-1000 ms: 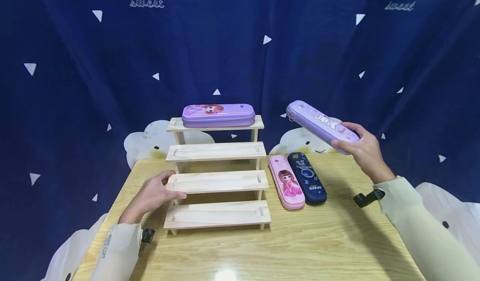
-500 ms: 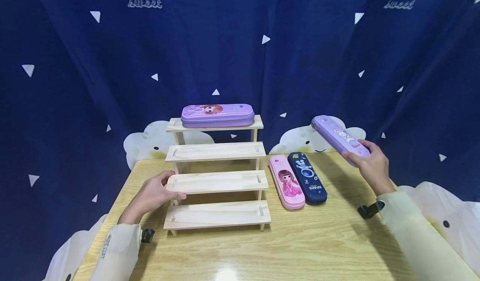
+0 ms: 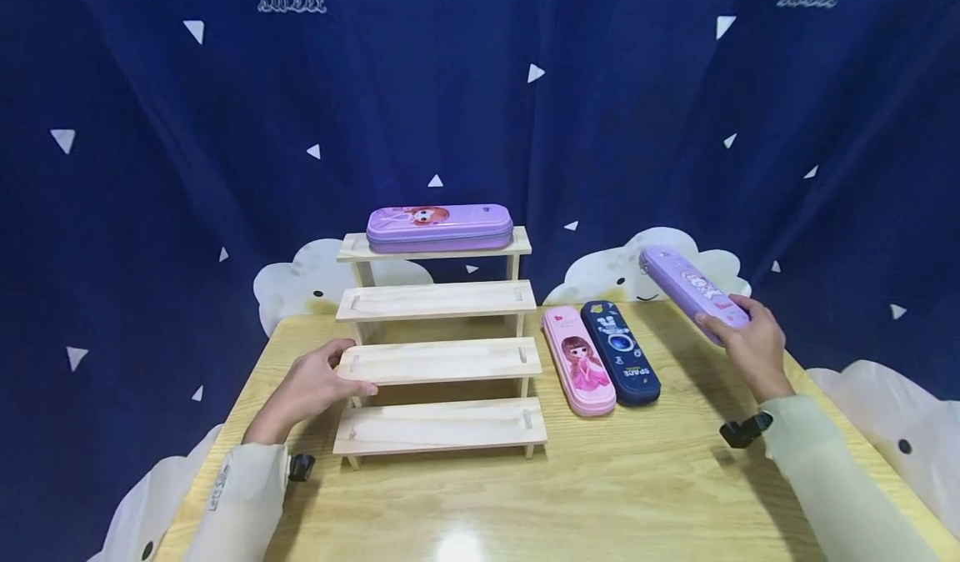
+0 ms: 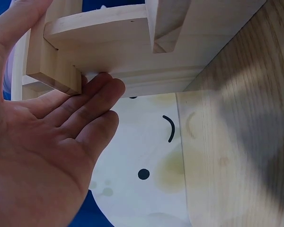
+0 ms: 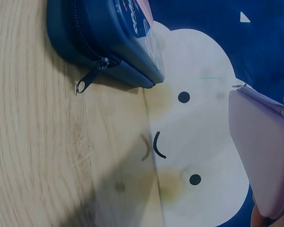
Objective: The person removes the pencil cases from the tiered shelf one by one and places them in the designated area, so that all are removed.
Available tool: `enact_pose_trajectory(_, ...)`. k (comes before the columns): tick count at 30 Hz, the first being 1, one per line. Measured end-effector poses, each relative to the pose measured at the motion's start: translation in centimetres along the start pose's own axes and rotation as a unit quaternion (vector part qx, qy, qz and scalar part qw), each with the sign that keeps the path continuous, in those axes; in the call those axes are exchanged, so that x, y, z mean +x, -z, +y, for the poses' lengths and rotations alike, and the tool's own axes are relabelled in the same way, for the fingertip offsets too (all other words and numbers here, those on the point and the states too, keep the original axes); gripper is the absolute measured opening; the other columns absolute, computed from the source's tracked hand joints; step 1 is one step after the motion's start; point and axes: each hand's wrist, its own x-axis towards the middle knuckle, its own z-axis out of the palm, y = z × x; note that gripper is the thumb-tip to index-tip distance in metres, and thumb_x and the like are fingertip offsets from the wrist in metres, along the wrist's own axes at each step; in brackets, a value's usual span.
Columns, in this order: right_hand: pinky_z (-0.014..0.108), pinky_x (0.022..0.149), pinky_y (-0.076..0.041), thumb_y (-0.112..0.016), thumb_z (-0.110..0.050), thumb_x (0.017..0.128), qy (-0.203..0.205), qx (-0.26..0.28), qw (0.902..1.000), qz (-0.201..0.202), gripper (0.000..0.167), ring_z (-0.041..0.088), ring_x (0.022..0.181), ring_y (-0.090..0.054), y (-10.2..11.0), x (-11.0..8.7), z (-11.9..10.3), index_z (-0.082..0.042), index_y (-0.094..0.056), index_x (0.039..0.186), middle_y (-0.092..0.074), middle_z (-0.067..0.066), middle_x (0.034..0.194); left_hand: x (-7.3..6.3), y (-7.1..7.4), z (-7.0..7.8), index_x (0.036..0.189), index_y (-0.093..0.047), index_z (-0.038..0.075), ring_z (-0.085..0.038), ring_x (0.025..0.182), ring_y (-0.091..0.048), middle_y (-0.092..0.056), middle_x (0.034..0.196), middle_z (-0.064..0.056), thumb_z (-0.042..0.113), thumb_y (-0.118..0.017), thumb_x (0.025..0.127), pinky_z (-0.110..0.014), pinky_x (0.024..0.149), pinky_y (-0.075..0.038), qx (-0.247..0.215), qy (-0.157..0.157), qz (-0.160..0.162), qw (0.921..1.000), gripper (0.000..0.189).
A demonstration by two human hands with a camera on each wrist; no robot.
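Note:
My right hand (image 3: pixel 756 352) grips the near end of a lavender pencil case (image 3: pixel 693 288) with a white cartoon figure, holding it tilted above the table's right side. In the right wrist view the lavender case (image 5: pixel 262 146) shows its plain underside. A stepped wooden display stand (image 3: pixel 442 361) stands left of centre. My left hand (image 3: pixel 309 387) holds its second-lowest step at the left end, thumb in front. The left wrist view shows that hand's fingers (image 4: pixel 97 101) reaching past a wooden upright (image 4: pixel 49 61). On the top step lies a purple pencil case (image 3: pixel 441 228) with a red-haired doll.
A pink pencil case (image 3: pixel 579 362) and a navy space-themed pencil case (image 3: pixel 621 353) lie side by side on the wooden table (image 3: pixel 480 504), right of the stand. Behind hangs a dark blue curtain (image 3: pixel 637 128) with white triangles and clouds.
My right hand has moved right and down, carrying the lavender pencil case away from the stand and closer to the table. The left hand keeps its place on the stand.

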Motion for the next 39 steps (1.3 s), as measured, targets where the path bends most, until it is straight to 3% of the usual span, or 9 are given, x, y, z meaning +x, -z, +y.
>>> enact_pose_trajectory(6, 0.055, 0.101, -0.034, -0.073, -0.042, 0.089, -0.006, -0.001, 1.0, -0.003, 0.077, 0.045, 0.125, -0.047, -0.2, 0.1, 0.4, 0.002, -0.047, 0.147, -0.051, 0.032, 0.138, -0.1, 0.7, 0.2, 0.14, -0.054, 0.009, -0.024, 0.106, -0.065, -0.07, 0.126, -0.015, 0.045, -0.092, 0.069, -0.038, 0.091, -0.05, 0.013, -0.001, 0.003, 0.9999, 0.088)
enact_pose_trajectory(10, 0.054, 0.1, -0.035, -0.072, -0.043, 0.09, -0.008, -0.008, 0.9998, -0.014, 0.078, 0.045, 0.123, -0.049, -1.1, -0.1, 1.1, 0.005, -0.047, 0.145, -0.052, 0.033, 0.137, -0.2, 0.9, 0.2, 0.139, -0.054, 0.008, -0.024, 0.106, -0.065, -0.07, 0.125, -0.015, 0.046, -0.091, 0.069, -0.038, 0.09, -0.05, 0.019, -0.001, 0.002, 0.9998, 0.088)
enact_pose_trajectory(17, 0.057, 0.1, -0.039, -0.069, -0.053, 0.091, -0.037, -0.013, 0.9975, -0.058, 0.086, 0.046, 0.125, -0.049, -2.5, -1.1, 2.0, 0.006, -0.042, 0.148, -0.05, 0.034, 0.14, -0.2, 0.6, 0.2, 0.139, -0.054, 0.01, -0.024, 0.108, -0.065, -0.069, 0.126, -0.013, 0.055, -0.09, 0.066, -0.04, 0.092, -0.05, 0.013, 0.0, 0.0, 0.9999, 0.093)
enact_pose_trajectory(28, 0.062, 0.107, -0.037, -0.063, -0.063, 0.091, -0.072, -0.045, 0.991, -0.104, 0.096, 0.05, 0.129, -0.046, -4.2, -2.7, 2.9, 0.009, -0.038, 0.149, -0.046, 0.036, 0.143, -0.2, 0.2, 0.2, 0.139, -0.054, 0.009, -0.024, 0.107, -0.065, -0.069, 0.127, -0.014, 0.055, -0.091, 0.066, -0.037, 0.089, -0.051, 0.005, 0.005, -0.005, 1.0, 0.094)
enact_pose_trajectory(39, 0.059, 0.101, -0.041, -0.074, -0.051, 0.086, -0.082, -0.06, 0.9847, -0.142, 0.096, 0.044, 0.116, -0.048, -5.6, -3.3, 2.5, 0.017, -0.037, 0.143, -0.046, 0.034, 0.132, 0.0, 0.0, 0.3, 0.139, -0.053, 0.009, -0.024, 0.107, -0.065, -0.069, 0.127, -0.015, 0.053, -0.091, 0.066, -0.038, 0.09, -0.05, 0.002, 0.005, -0.004, 1.0, 0.094)
